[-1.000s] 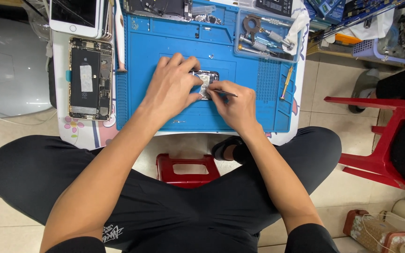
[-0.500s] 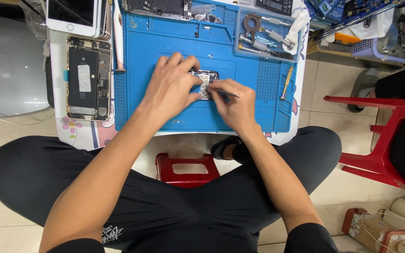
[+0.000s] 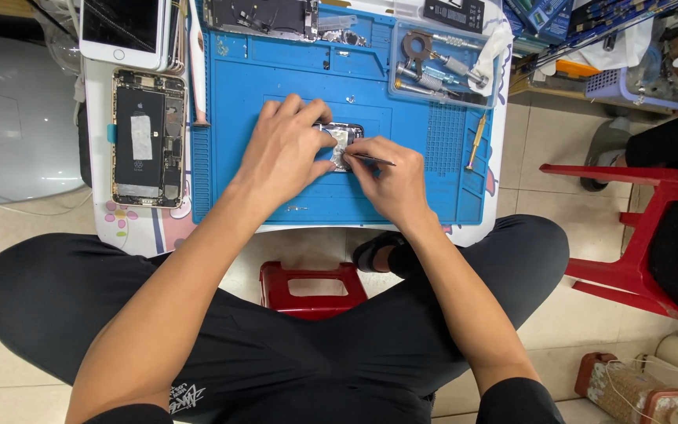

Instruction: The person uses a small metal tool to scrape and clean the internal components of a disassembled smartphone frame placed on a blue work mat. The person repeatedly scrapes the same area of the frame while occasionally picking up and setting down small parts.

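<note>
A small phone part with a silver shield (image 3: 343,140) lies in the middle of the blue work mat (image 3: 260,78). My left hand (image 3: 284,149) rests on it, fingers pressing its left side and holding it down. My right hand (image 3: 390,177) sits just right of the part and grips thin metal tweezers (image 3: 370,159), whose tip touches the part's right edge. Most of the part is hidden under my fingers.
An opened phone body (image 3: 148,149) lies left of the mat, with a white phone screen (image 3: 125,30) above it. A clear tray of screwdrivers (image 3: 441,67) sits at the mat's top right. A yellow-handled screwdriver (image 3: 476,141) lies right. A red stool (image 3: 311,289) stands below, a red chair (image 3: 637,228) right.
Both hands stay on the part with only slight finger shifts. The view has drifted a little.
</note>
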